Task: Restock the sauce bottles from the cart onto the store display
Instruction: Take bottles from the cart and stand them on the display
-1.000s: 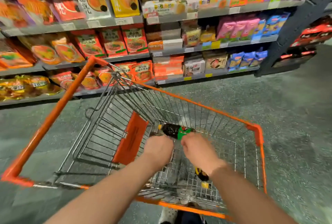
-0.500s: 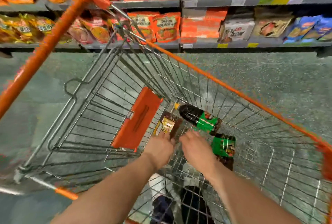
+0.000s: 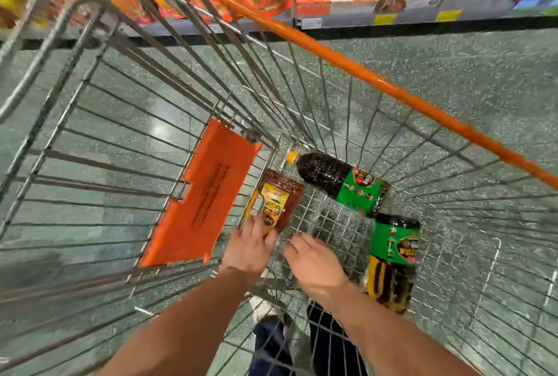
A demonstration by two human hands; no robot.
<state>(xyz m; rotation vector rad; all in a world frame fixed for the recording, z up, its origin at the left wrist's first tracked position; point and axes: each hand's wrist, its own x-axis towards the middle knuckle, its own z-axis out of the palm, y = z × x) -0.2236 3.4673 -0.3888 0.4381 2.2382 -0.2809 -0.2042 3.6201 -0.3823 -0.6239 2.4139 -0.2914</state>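
Three sauce bottles lie on the floor of the wire cart (image 3: 356, 64). A brown bottle with a yellow label (image 3: 279, 197) lies by the orange flap. A dark bottle with a green label and yellow cap (image 3: 335, 181) lies beyond it. A second green-labelled dark bottle (image 3: 394, 258) lies to the right. My left hand (image 3: 249, 247) rests its fingers on the near end of the yellow-labelled bottle. My right hand (image 3: 315, 262) hovers over the cart floor with fingers spread, holding nothing, just left of the second green bottle.
The orange child-seat flap (image 3: 208, 194) hangs inside the cart at the left. Store shelves (image 3: 332, 22) with red and orange packets run along the back, beyond a speckled green floor (image 3: 453, 67). My legs show under the cart.
The view has dropped closer into the cart. Both hands have gone lower into the basket; the left has reached the yellow-labelled bottle and the right has spread its fingers.
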